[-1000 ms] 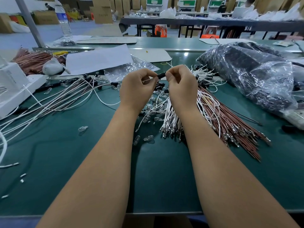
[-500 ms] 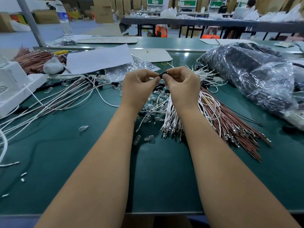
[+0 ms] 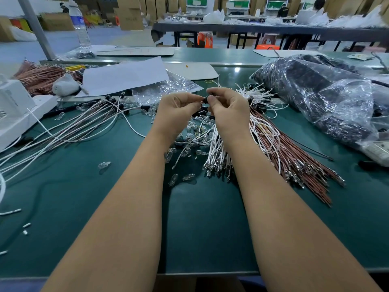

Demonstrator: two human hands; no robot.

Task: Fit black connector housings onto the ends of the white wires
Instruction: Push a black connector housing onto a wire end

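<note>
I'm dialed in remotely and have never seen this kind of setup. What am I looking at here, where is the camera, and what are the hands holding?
There is no machine: a person works with two bare hands, filmed by a wide-angle camera on their head that looks forward and down. The left hand and right hand meet above a green bench and pinch a small black connector housing between the fingertips. Whether a wire is already in it is too small to tell. Below lie a bundle of white wires with metal ends, brown wires, small clear glass bulbs, and finished leads to the left. A plastic bag of black parts sits at right.
</note>
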